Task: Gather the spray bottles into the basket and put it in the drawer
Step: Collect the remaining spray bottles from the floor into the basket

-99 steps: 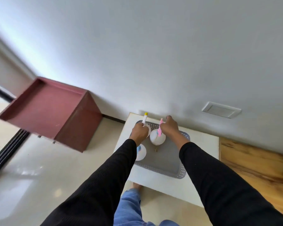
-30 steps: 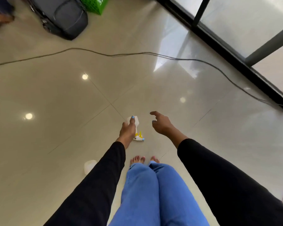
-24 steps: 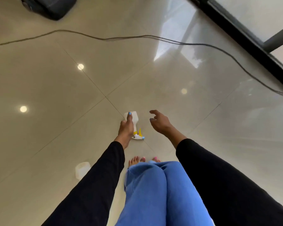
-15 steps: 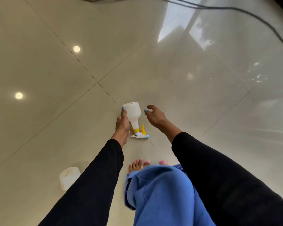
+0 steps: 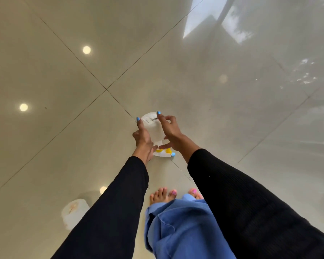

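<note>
— What's changed at the white plastic spray bottle (image 5: 153, 128) with the yellow trigger?
— A moment ago only the left hand (image 5: 143, 140) touched it; now the right hand (image 5: 169, 130) clasps it too, both grips closed round it above the glossy tiled floor (image 5: 64, 90).
— Which way does it point?
— Base away from her, nozzle toward her feet. Basket next, I'd guess.

A spray bottle (image 5: 153, 128) sits between the left hand (image 5: 143, 140) and right hand (image 5: 169, 130), its base far, its nozzle near. A second bottle (image 5: 74, 214) lies on the floor (image 5: 232, 109) near-left, left of the feet (image 5: 163, 195).
</note>
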